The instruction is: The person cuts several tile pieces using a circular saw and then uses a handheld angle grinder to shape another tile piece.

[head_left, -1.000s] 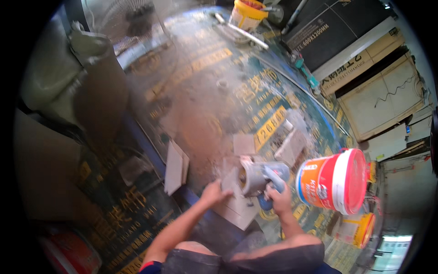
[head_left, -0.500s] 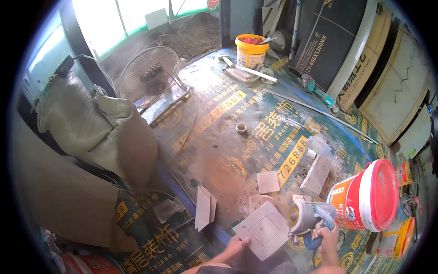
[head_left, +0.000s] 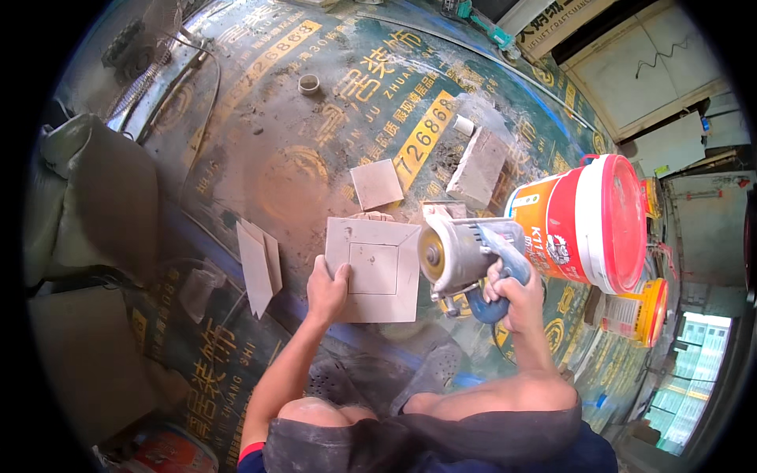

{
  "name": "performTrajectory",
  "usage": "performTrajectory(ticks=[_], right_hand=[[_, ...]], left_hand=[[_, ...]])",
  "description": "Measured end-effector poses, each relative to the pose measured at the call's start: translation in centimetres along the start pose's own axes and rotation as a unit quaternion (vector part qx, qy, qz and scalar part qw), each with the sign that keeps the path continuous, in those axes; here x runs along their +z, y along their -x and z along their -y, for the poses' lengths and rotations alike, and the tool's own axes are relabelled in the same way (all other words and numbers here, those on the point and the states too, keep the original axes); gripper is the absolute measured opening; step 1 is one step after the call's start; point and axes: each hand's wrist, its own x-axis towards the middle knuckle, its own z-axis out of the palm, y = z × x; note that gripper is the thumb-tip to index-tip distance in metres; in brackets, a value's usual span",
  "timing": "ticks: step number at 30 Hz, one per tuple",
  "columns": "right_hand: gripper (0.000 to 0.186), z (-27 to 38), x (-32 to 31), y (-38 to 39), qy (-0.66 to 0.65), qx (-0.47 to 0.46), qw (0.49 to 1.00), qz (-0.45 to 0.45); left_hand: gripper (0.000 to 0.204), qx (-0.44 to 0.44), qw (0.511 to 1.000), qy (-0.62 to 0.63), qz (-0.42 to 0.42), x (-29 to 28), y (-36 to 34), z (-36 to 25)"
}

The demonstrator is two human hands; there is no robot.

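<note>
A pale square tile (head_left: 377, 268) with scored lines, a small square marked in its middle, lies on the printed floor sheet in front of me. My left hand (head_left: 325, 288) presses on its left edge, thumb on top. Beside the tile's right edge, my right hand (head_left: 512, 293) grips the blue handle of an angle grinder (head_left: 461, 254). Its disc faces the tile's right edge; contact is unclear.
A red and white bucket (head_left: 583, 217) lies on its side to the right, a yellow tub (head_left: 639, 311) behind it. Small tile pieces (head_left: 377, 183) and a block (head_left: 479, 167) lie beyond; cut strips (head_left: 257, 264) lie left. A grey sack (head_left: 95, 197) sits far left.
The view has swung down and closer onto the tile. My left hand has settled on the tile's left edge and the grinder has come up to its right edge.
</note>
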Motion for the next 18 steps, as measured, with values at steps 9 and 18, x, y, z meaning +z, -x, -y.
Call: performTrajectory(ticks=[9, 18], right_hand=[[0.025, -1.1, 3.4, -2.6, 0.042, -0.021, 0.998, 0.046], [0.021, -3.0, 6.3, -4.8, 0.085, -0.038, 0.992, 0.084]], left_hand=[[0.047, 0.015, 0.988, -0.075, 0.133, 0.5, 0.4, 0.0], [0.050, 0.023, 0.983, -0.039, 0.179, -0.4, 0.1, -0.9]])
